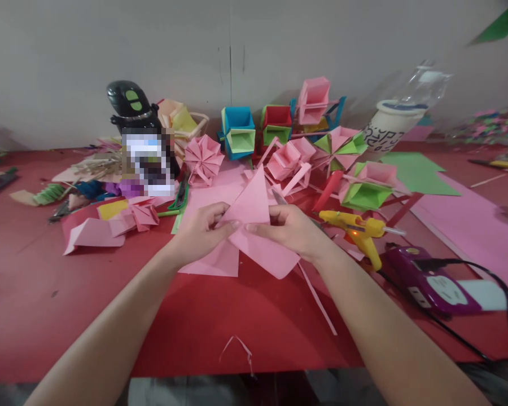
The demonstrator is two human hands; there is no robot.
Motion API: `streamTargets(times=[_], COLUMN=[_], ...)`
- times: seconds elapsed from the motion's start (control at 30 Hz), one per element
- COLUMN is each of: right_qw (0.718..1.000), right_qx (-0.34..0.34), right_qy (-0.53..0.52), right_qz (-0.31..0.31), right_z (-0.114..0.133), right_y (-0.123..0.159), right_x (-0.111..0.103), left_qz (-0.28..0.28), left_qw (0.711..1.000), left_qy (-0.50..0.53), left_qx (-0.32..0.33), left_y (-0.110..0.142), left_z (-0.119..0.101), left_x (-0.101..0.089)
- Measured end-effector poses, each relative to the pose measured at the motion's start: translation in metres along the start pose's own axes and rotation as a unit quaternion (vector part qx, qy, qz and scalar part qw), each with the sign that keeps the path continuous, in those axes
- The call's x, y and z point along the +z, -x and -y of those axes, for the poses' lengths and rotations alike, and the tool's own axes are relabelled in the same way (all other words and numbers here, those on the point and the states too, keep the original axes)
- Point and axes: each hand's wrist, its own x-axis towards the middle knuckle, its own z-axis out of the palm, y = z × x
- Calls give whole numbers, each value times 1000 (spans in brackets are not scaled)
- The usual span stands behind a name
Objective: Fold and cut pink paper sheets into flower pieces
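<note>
Both hands pinch one folded sheet of pink paper (258, 217) above the middle of the red table. My left hand (205, 228) grips its left side with thumb and bent fingers. On the opposite side my right hand (294, 228) has its thumb across the front and its fingers behind. One corner of the paper points up and another part spreads down toward the right. Beneath it lies a larger flat pink sheet (211, 265). A thin pink paper strip (319, 301) extends below my right hand.
Folded paper boxes (238, 129) in several colours stand along the wall. A yellow glue gun (355, 223) lies at right, near a purple power strip (434, 282) with a black cable. At left are a phone (148, 169) and paper scraps. A tilted white cup (389, 127) leans behind.
</note>
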Motion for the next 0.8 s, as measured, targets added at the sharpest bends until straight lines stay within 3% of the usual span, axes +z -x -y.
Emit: streamTargets(times=[0.17, 0.23, 0.8], right_qw=[997, 996, 998], right_qx=[13, 10, 7], right_qy=[-74, -85, -42], right_qz=[3, 0, -48], right_z=[-2, -3, 1], right_y=[-1, -2, 0], right_x=[2, 2, 1], left_qz=[-141, -167, -182], left_qw=[989, 985, 981], left_qy=[23, 26, 25], left_qx=[33, 41, 54], left_y=[-1, -1, 1], left_z=[4, 7, 4], left_x=[5, 7, 10])
